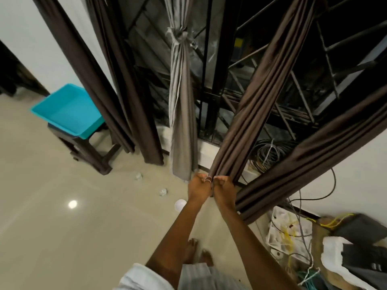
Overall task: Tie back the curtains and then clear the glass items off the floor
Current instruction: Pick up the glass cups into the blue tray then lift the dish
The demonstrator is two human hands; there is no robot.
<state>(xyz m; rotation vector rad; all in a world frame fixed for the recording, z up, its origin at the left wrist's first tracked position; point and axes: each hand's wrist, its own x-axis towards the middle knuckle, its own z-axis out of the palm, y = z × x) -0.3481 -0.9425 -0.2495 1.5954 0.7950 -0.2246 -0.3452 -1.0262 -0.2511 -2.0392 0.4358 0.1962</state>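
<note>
left grip (199, 188) and right grip (223, 189) sit side by side just below frame centre, touching or very nearly. Both are closed round the bottom end of one bunched brown curtain (257, 97), fingers wrapped on the fabric. There's a ring on one left finger. That curtain runs taut from the hands toward the upper right of the frame, well off vertical, folds gathered into a thick rope-like bundle

other curtains:
- second brown curtain (314, 147) runs diagonally from the right edge down to just right of the right forearm, hanging loose
- two brown panels (125, 80) left of centre hang straight to the floor (62, 237), untied
- grey curtain (180, 91) at top centre is knotted on itself in the upper part, with its tail ending just left of the left grip

glass on the floor, left of the hands:
- small clear piece (138, 176) near the stool foot
- second clear piece (163, 191) lower and closer to the left grip
- both are blurred, so I can't tell what kind
- white round object (180, 204) just beside the left forearm, can't tell if it's glass

rest:
- blue tub (69, 109) sits on a dark stool (83, 149) at left middle
- dark window grille (209, 70) behind the curtains
- cable coil (266, 153) by the wall, right of centre
- tangle of wires (293, 237) and white pieces in the lower right corner
- bare feet (192, 250) at bottom centre, between the forearms
</note>
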